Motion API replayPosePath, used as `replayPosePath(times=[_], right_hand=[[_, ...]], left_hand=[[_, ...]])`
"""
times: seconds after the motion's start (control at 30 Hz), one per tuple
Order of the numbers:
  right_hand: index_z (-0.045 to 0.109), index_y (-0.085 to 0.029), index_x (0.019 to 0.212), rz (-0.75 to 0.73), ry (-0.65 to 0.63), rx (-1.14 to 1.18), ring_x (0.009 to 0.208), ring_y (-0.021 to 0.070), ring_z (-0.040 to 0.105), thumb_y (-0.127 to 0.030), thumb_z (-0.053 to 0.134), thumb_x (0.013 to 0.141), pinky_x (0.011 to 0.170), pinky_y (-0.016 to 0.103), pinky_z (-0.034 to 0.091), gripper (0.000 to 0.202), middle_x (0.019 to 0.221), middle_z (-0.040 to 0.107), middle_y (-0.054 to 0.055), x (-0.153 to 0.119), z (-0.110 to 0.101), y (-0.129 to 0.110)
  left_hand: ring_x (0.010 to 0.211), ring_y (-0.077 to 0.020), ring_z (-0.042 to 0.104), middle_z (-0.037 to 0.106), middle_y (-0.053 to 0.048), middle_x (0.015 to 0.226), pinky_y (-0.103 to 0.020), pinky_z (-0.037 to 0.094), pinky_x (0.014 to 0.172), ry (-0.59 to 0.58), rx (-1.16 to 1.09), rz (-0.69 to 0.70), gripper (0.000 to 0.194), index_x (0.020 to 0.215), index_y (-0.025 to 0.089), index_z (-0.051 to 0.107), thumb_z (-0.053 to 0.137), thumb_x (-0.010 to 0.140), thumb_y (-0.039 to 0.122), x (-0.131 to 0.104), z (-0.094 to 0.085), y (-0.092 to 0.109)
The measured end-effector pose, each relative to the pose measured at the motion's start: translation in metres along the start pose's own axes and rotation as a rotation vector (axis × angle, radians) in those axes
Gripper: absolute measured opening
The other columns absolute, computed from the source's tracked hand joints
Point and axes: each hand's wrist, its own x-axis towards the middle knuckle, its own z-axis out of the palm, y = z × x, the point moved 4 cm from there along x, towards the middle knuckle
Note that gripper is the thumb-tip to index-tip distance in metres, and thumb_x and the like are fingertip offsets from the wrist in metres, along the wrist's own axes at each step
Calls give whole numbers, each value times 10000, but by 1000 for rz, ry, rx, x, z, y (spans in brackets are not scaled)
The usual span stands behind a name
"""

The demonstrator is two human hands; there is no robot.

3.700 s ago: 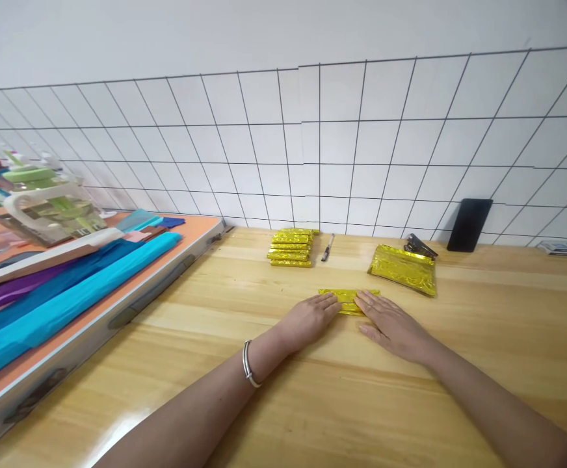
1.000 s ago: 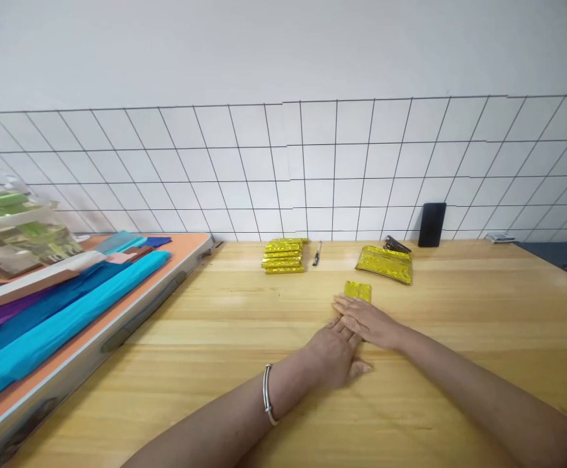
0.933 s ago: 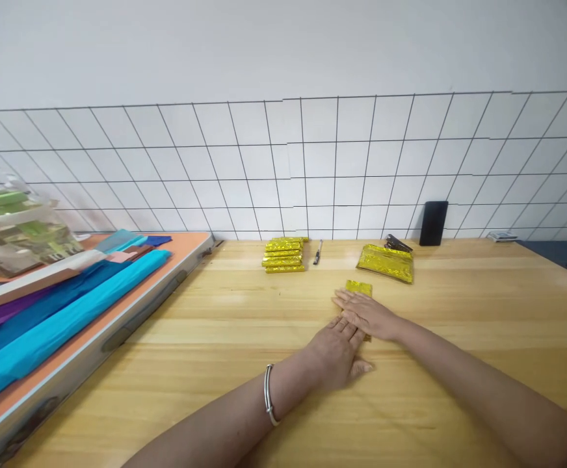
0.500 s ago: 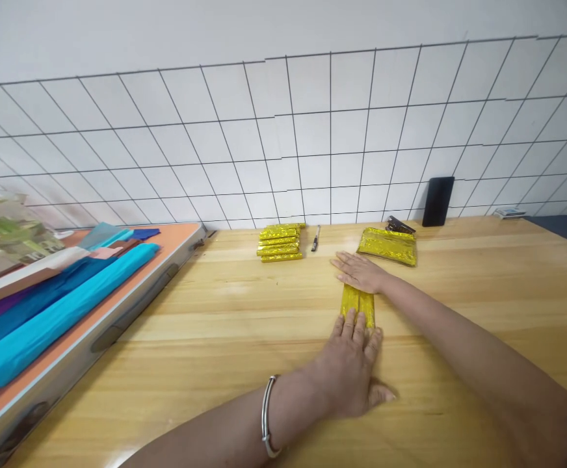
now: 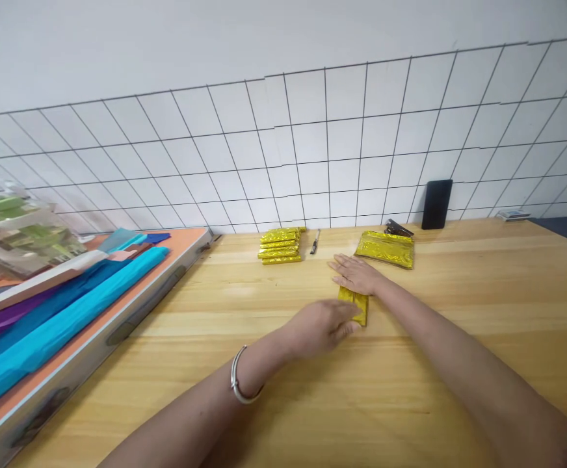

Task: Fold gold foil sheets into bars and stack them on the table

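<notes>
A strip of shiny gold foil [image 5: 346, 294] lies on the wooden table. Over its far end rests my right hand [image 5: 356, 274], flat with the fingers spread. My left hand [image 5: 323, 325], with a silver bangle on the wrist, is at the near end of the foil; its fingers are bent and partly blurred, and whether they grip the foil is unclear. Several folded gold pieces [image 5: 281, 247] lie in a row near the wall. A flat gold stack [image 5: 385, 248] sits beyond my right hand, with a black stapler-like object [image 5: 399, 228] behind it.
A pen [image 5: 315, 242] lies beside the folded gold pieces. Against the tiled wall leans a black phone-like slab [image 5: 437, 205]. On the left, an orange-topped box [image 5: 186, 242] bears blue rolls [image 5: 73, 312] and a clear container with green items [image 5: 34, 244].
My left hand has lifted from lying flat and moved left and up, its fingers now bent at the foil's near end. The view has shifted slightly; my right hand stays on the foil.
</notes>
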Motion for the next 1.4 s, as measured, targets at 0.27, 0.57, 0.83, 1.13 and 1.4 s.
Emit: replayPosePath(times=[0.27,0.57,0.83,1.13,1.4], right_hand=[[212,-259,1434,-9,24,-11,1375,238,114,-642,163,864,1101,411,76,688,1513,120,36,1,0,0],[219,-263,1431,-16,39,-4,1375,238,114,-651,147,858,1099,415,79,696,1513,113,37,3,6,4],[228,-252,1430,-18,40,-13,1372,242,130,-656,147,855,1100,409,83,708,1512,114,45,4,6,3],[224,-248,1431,-18,47,-34,1372,236,132,-649,122,859,1097,410,96,706,1510,136,49,2,5,3],[239,-257,1426,-11,59,-37,1368,237,153,-645,159,859,1094,416,113,692,1505,155,48,4,7,5]], left_hand=[[1187,-167,474,548,-70,1255,-293,351,1023,-63,45,165,386,1209,169,521,319,940,358,34,23,-39],[1380,-256,100,123,-138,1493,-393,131,1124,-184,153,181,767,1428,106,172,377,855,573,29,58,-23],[1376,-288,103,151,-166,1483,-424,150,1120,-152,137,118,810,1421,85,185,388,832,604,17,58,-5],[1364,-314,147,169,-175,1478,-454,177,1110,-110,116,41,847,1420,92,187,365,812,654,2,62,18],[1356,-333,169,180,-184,1473,-469,164,1112,-109,109,-22,869,1412,91,219,394,789,671,-14,63,38]])
